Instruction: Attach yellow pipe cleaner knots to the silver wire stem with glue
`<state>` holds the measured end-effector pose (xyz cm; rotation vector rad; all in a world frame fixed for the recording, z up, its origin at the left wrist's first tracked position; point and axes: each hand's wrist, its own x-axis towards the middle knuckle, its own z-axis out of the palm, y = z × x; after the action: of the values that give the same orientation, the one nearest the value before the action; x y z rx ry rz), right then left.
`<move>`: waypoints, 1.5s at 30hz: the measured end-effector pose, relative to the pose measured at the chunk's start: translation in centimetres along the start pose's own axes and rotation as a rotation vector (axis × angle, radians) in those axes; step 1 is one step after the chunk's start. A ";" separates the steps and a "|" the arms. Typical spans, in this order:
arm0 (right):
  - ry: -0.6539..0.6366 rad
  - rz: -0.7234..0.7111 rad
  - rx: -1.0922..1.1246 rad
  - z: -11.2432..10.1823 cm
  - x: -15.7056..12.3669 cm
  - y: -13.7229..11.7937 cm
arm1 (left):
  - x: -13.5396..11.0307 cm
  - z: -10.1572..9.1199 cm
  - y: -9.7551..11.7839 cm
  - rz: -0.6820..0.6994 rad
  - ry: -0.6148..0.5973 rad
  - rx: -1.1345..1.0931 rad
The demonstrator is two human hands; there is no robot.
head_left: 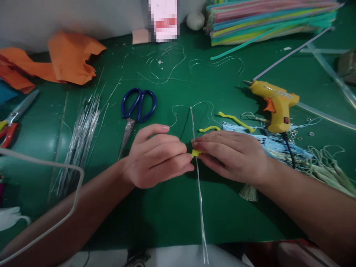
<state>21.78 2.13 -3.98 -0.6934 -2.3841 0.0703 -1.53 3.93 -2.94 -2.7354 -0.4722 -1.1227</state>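
Between both hands, over the middle of the green table, is a small yellow pipe cleaner piece (196,152) around a bundle of thin silvery wires (199,193). My left hand (160,157) pinches at its left side with thumb and fingertips. My right hand (232,154) closes on it from the right, its fingers also against the wires. The bundle runs upward to a twisted tip, from which two fine curved strands spread, and its loose ends hang toward the table's front edge. Two more yellow pipe cleaner pieces (236,121) lie just beyond my right hand.
Blue-handled scissors (136,105) and a pile of silvery wires (80,137) lie left. A yellow glue gun (276,102) lies right, near blue and pale tassels (289,148). Colourful pipe cleaners (272,20) are stacked at the back, orange material (71,59) at back left.
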 end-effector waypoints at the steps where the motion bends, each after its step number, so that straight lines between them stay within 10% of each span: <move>1: -0.006 0.001 0.001 0.0 0.0 0.0 | -0.1 0.0 -0.1 0.005 -0.004 0.020; 15: -0.005 -0.010 -0.011 0.0 0.2 0.0 | 0.0 -0.1 0.0 -0.035 -0.029 0.044; 28: 0.014 0.001 -0.033 0.4 -0.2 -0.1 | 0.7 0.1 1.9 -0.516 -0.129 -0.266; 45: 0.005 -0.006 -0.014 0.2 0.0 0.1 | -0.3 0.1 0.9 -0.261 -0.092 -0.246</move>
<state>21.71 2.20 -4.20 -0.6920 -2.3835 0.0491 -1.36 3.00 -3.22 -3.0156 -0.7714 -1.1869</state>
